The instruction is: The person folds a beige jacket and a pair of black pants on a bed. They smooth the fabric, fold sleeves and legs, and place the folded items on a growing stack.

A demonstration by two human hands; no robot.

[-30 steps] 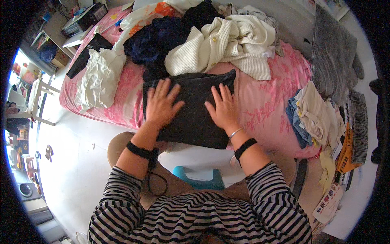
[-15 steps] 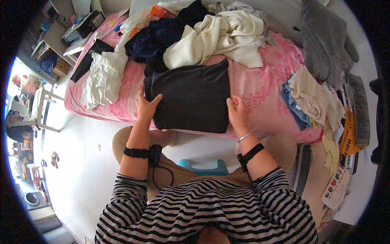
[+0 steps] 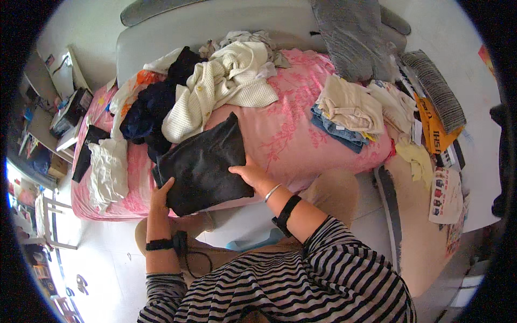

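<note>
A folded black garment (image 3: 207,167) slants over the near edge of the pink flowered cover; its exact kind cannot be made out. My left hand (image 3: 161,197) grips its lower left side, thumb on top. On its right side my right hand (image 3: 252,175) pinches the edge, fingers mostly underneath. Just beyond it are a cream waffle-knit cardigan (image 3: 223,86) and a dark navy heap of clothing (image 3: 145,113). Left of the garment lies a crumpled white garment (image 3: 107,172), partly over a black folded one (image 3: 89,151).
Folded beige clothes (image 3: 350,105) rest on blue jeans (image 3: 339,131) at the right of the pink cover (image 3: 291,129). Grey cloth (image 3: 355,43) drapes over the sofa back (image 3: 226,27). A teal stool (image 3: 256,240) is below my lap; a white chair frame (image 3: 54,220) stands left.
The view has swung right, so the surroundings sit further left and lower. Both hands still hold the black garment, now tilted with its right side higher.
</note>
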